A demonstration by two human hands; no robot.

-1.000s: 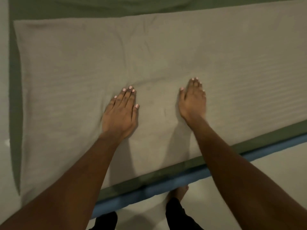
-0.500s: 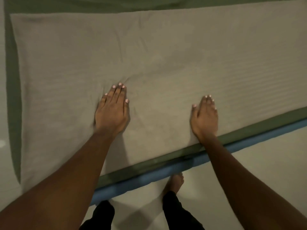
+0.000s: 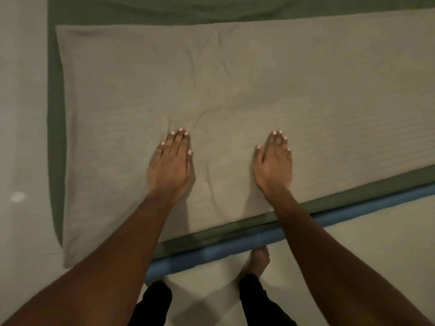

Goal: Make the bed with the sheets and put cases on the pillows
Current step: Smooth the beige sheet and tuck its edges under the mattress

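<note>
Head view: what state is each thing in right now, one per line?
beige sheet: spread flat, creased by the hands
green sheet: beneath it, showing along the edges
blue mattress: side strip uncovered
left hand: flat, pressing the beige sheet
right hand: flat on the beige sheet

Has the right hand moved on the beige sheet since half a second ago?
Yes. The right hand slid farther onto the beige sheet, away from the green border; its wrist was over that border before.

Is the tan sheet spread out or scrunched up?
Spread out. The tan sheet lies flat over the green sheet, with small wrinkles by the left hand.
</note>
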